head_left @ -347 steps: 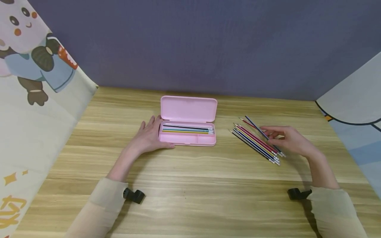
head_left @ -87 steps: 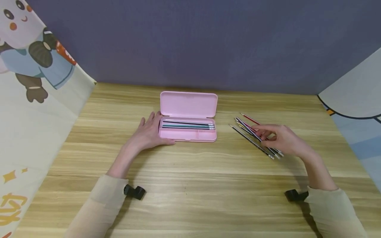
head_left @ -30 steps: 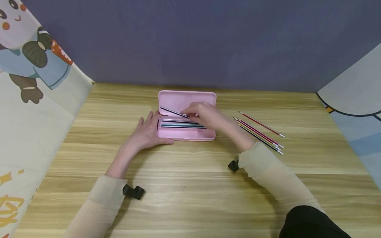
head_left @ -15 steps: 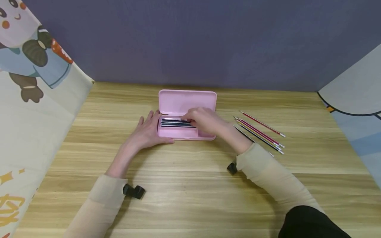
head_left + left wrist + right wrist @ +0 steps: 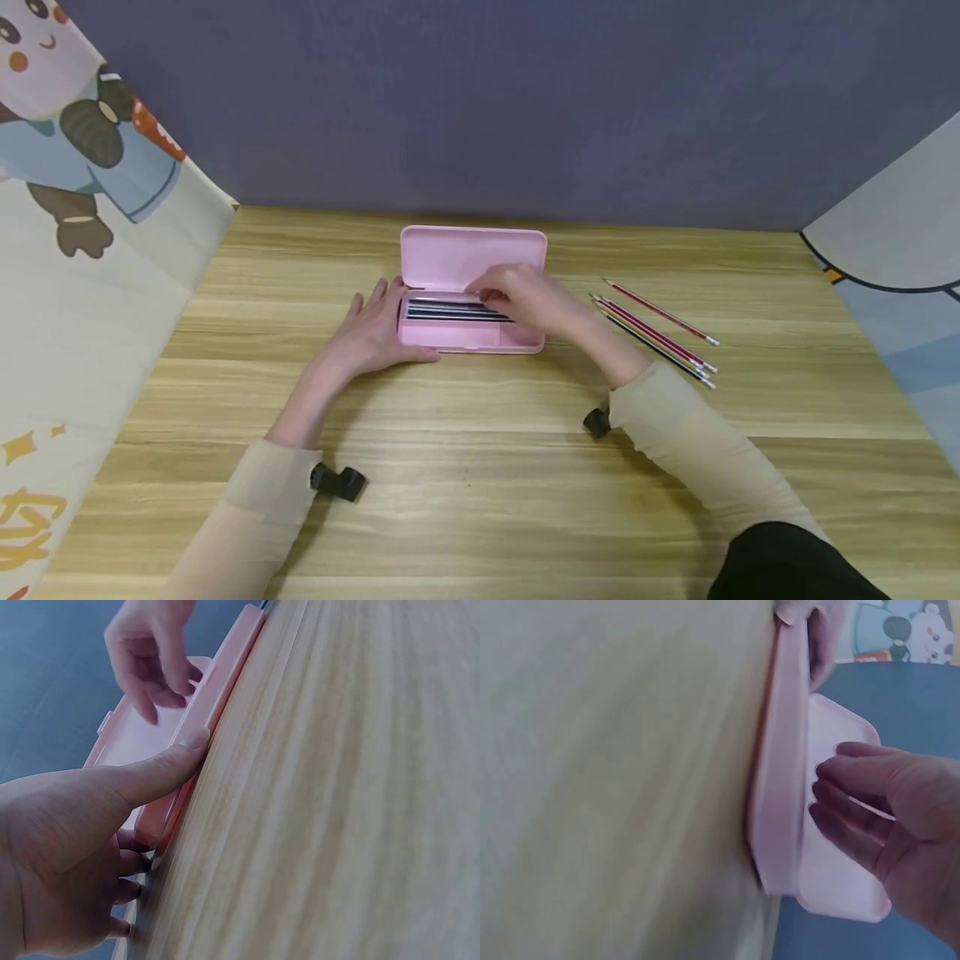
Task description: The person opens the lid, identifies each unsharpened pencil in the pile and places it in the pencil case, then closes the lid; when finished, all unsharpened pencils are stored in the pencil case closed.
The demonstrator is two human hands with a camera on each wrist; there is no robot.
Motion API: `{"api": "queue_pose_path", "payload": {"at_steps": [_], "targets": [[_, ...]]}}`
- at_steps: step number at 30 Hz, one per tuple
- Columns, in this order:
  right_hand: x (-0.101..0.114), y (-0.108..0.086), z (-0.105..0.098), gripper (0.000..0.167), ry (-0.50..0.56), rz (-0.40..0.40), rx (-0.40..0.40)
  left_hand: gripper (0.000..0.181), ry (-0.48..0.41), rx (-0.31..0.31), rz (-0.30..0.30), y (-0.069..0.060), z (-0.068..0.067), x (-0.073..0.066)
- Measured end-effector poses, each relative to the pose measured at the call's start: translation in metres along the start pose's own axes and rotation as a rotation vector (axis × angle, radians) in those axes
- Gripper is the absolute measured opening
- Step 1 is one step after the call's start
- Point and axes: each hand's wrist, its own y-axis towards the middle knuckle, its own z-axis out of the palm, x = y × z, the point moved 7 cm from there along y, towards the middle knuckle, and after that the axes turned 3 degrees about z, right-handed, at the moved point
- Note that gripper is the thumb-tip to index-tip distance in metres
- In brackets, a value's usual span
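Observation:
A pink pencil case lies with its lid raised at the back. Dark-striped pencils fill its long rear compartment, their right ends hidden by my right hand. My left hand holds the left end of the case, thumb along the front wall and fingers round the side. Over the right part of the case hovers my right hand, its fingers loosely bent with nothing between them. In the right wrist view, that right hand is in front of the pink lid.
To the right of the case lie several pencils, one red pencil apart from a close group of crimson, yellow and dark pencils. The wooden table meets a dark blue wall at the back.
My right hand has lowered a dark striped pencil into the case's rear compartment and let go. It has since lifted slightly and shifted right. My left hand stays put.

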Motion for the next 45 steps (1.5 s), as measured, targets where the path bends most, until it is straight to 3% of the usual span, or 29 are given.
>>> {"api": "queue_pose_path", "payload": {"at_steps": [5,14,19,22,27,31,36,41,45], "targets": [[-0.006,-0.006,-0.03,0.024,0.137,0.001,-0.115,0.119,0.001,0.0,-0.007,0.0,0.0,-0.001],[-0.03,-0.019,-0.089,0.024,0.25,0.114,-0.456,0.118,-0.004,-0.006,0.003,-0.001,-0.001,-0.002],[-0.053,-0.02,-0.101,0.034,0.302,0.251,-0.498,0.119,-0.007,-0.01,0.006,-0.001,-0.001,0.0],[-0.068,-0.016,-0.1,0.047,0.398,0.359,-0.438,0.119,-0.009,-0.011,0.008,0.0,-0.001,0.0],[-0.084,-0.008,-0.086,0.068,0.61,0.514,-0.24,0.12,-0.013,-0.012,0.008,0.0,-0.001,-0.001],[-0.089,-0.003,-0.071,0.077,0.69,0.587,-0.065,0.12,-0.013,-0.015,0.01,0.0,-0.001,-0.001],[-0.093,-0.002,-0.054,0.088,0.809,0.652,0.09,0.118,-0.011,-0.015,0.014,0.0,-0.001,-0.002],[-0.1,-0.004,-0.035,0.098,0.926,0.733,0.202,0.117,-0.011,-0.019,0.018,-0.001,-0.001,-0.003],[-0.102,-0.004,-0.022,0.102,0.927,0.783,0.263,0.118,-0.011,-0.021,0.017,-0.001,-0.001,-0.004]]}}
